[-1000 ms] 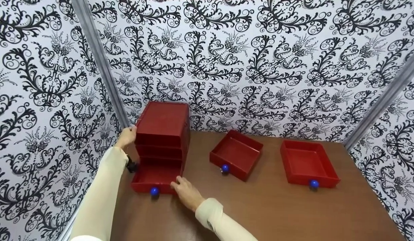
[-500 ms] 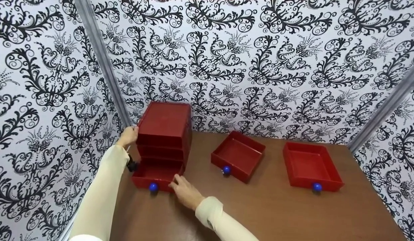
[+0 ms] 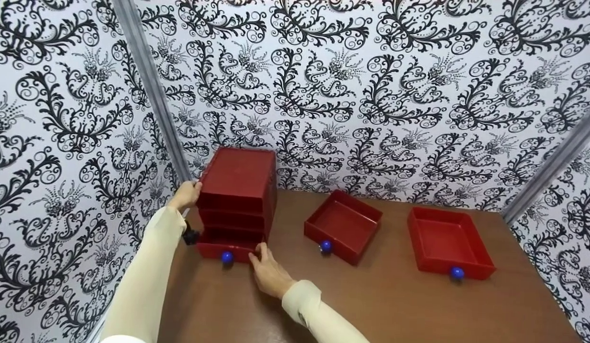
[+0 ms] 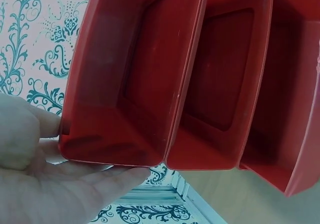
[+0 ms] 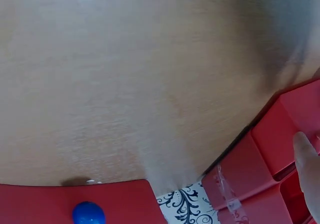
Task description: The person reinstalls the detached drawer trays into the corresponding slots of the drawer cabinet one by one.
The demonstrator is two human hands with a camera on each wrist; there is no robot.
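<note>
A red drawer cabinet (image 3: 240,171) stands at the left near the wall corner, its upper two slots open and without drawers. My left hand (image 3: 186,194) grips its upper left side; in the left wrist view the fingers (image 4: 107,181) lie along the outside of that side. The bottom drawer (image 3: 211,251), with a blue knob (image 3: 227,257), sits partly inside the lowest slot. At the right end of its front, my right hand (image 3: 270,274) holds the corner. One finger (image 5: 305,156) touches the drawer's side in the right wrist view; the thumb is hidden there.
Two loose red drawers lie on the brown table (image 3: 371,305): a middle drawer (image 3: 342,224), turned at an angle, and a right drawer (image 3: 447,240). Each has a blue knob facing front. Patterned walls (image 3: 323,95) enclose the back and sides.
The bottom drawer has slid further into the cabinet, and my right hand has moved with it. My left hand keeps its hold on the cabinet. The head view has shifted slightly.
</note>
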